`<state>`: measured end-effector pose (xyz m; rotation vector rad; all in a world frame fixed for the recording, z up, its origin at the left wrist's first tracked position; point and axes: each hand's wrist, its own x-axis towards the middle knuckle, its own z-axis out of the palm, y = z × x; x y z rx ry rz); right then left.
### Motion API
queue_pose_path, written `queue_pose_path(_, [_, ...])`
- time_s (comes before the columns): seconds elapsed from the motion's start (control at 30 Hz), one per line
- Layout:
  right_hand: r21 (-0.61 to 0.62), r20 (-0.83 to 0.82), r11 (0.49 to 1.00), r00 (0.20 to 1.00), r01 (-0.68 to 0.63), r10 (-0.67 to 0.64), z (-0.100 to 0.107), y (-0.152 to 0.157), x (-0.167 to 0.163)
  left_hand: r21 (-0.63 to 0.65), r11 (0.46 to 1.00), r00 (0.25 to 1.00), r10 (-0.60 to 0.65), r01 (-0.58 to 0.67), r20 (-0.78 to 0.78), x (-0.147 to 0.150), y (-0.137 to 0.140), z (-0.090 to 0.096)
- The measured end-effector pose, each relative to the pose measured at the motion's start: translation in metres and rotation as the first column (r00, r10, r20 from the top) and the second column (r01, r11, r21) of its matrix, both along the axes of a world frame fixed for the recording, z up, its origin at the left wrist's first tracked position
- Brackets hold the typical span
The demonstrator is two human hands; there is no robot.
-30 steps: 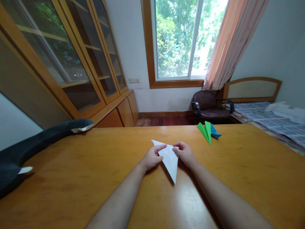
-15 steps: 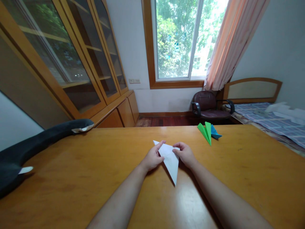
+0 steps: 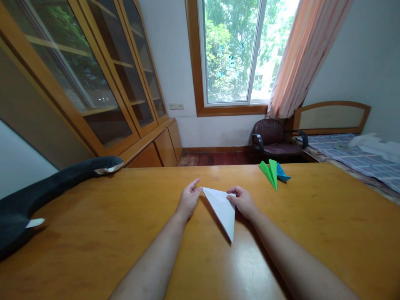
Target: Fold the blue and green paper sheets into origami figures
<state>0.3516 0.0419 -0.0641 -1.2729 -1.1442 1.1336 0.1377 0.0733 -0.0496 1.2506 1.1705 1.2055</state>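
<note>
A white sheet of paper point(image 3: 221, 204), folded to a pointed triangle, is held over the wooden table, its sharp tip toward me. My right hand point(image 3: 244, 203) pinches its upper right corner between thumb and fingers. At the upper left corner, my left hand point(image 3: 189, 200) has its thumb against the paper's tip, with the index finger stretched out beyond it. The fingers behind that corner are partly hidden. A shadow runs along the paper's left edge.
On the table point(image 3: 125, 233), a green paper plane point(image 3: 271, 174) and a blue folded paper point(image 3: 283, 173) lie at the far right. A dark curved object with white parts point(image 3: 46, 189) is at the left. A chair point(image 3: 271, 137) stands beyond the table.
My left hand has moved left from the paper's upper face to its left corner. The paper's lower tip has shifted slightly right. My right hand keeps its place.
</note>
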Motion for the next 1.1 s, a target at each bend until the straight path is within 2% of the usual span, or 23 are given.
queue_pose_path(0.03, [0.008, 0.030, 1.000, 1.000, -0.008, 0.008, 0.000, 0.000, 0.000, 0.081, 0.993, 0.987, 0.100, -0.090, -0.129, -0.003, 0.002, 0.001])
queue_pose_path(0.07, [0.019, 0.065, 1.000, 0.998, -0.021, 0.020, 0.000, 0.000, 0.000, 0.198, 0.974, 0.950, 0.164, -0.112, -0.267, -0.005, 0.002, 0.003])
queue_pose_path(0.1, [0.032, 0.103, 0.999, 0.994, -0.040, 0.037, 0.000, 0.000, 0.000, 0.335, 0.941, 0.895, 0.190, -0.049, -0.404, -0.005, 0.000, 0.006])
queue_pose_path(0.13, [0.045, 0.145, 0.997, 0.988, -0.063, 0.055, 0.001, 0.000, -0.001, 0.432, 0.899, 0.834, 0.182, 0.074, -0.521, -0.002, -0.005, 0.009])
queue_pose_path(0.17, [0.061, 0.189, 0.994, 0.979, -0.087, 0.075, 0.001, -0.001, -0.001, 0.473, 0.854, 0.774, 0.145, 0.217, -0.617, 0.002, -0.011, 0.013])
queue_pose_path(0.23, [0.099, 0.272, 0.984, 0.955, -0.147, 0.115, 0.000, -0.001, -0.002, 0.421, 0.752, 0.633, 0.005, 0.508, -0.774, 0.015, -0.026, 0.020])
queue_pose_path(0.27, [0.118, 0.311, 0.977, 0.941, -0.176, 0.132, 0.000, -0.002, -0.002, 0.374, 0.718, 0.572, -0.040, 0.586, -0.819, 0.021, -0.032, 0.022])
queue_pose_path(0.3, [0.132, 0.346, 0.971, 0.927, -0.199, 0.143, 0.000, -0.002, -0.003, 0.339, 0.711, 0.536, -0.063, 0.616, -0.842, 0.027, -0.038, 0.023])
queue_pose_path(0.37, [0.143, 0.408, 0.964, 0.901, -0.226, 0.150, -0.002, -0.002, -0.005, 0.271, 0.731, 0.498, -0.107, 0.626, -0.860, 0.035, -0.043, 0.022])
queue_pose_path(0.43, [0.147, 0.483, 0.964, 0.867, -0.223, 0.127, -0.003, -0.002, -0.007, 0.219, 0.768, 0.496, -0.145, 0.602, -0.856, 0.037, -0.042, 0.018])
queue_pose_path(0.5, [0.174, 0.596, 0.959, 0.799, -0.222, 0.077, -0.004, -0.002, -0.009, 0.195, 0.782, 0.501, -0.167, 0.592, -0.849, 0.035, -0.039, 0.013])
queue_pose_path(0.67, [0.231, 0.817, 0.924, 0.576, -0.303, -0.016, 0.006, -0.006, -0.008, 0.214, 0.758, 0.467, -0.132, 0.616, -0.874, 0.031, -0.035, 0.011])
queue_pose_path(0.77, [0.204, 0.876, 0.934, 0.481, -0.293, -0.040, 0.017, -0.010, -0.006, 0.210, 0.726, 0.409, -0.107, 0.655, -0.906, 0.033, -0.034, 0.013])
queue_pose_path(0.83, [0.162, 0.911, 0.937, 0.411, -0.310, -0.022, 0.024, -0.012, -0.007, 0.202, 0.724, 0.368, -0.078, 0.660, -0.927, 0.034, -0.033, 0.013])
queue_pose_path(0.9, [0.128, 0.937, 0.936, 0.350, -0.328, -0.006, 0.030, -0.015, -0.009, 0.189, 0.759, 0.323, -0.029, 0.622, -0.946, 0.034, -0.033, 0.012])
queue_pose_path(1.0, [0.097, 0.958, 0.927, 0.287, -0.363, 0.012, 0.035, -0.019, -0.013, 0.156, 0.848, 0.235, 0.038, 0.507, -0.971, 0.034, -0.032, 0.010])
queue_pose_path(1.1, [0.070, 0.968, 0.911, 0.247, -0.407, 0.036, 0.034, -0.023, -0.017, 0.155, 0.883, 0.193, 0.075, 0.442, -0.978, 0.036, -0.032, 0.009])
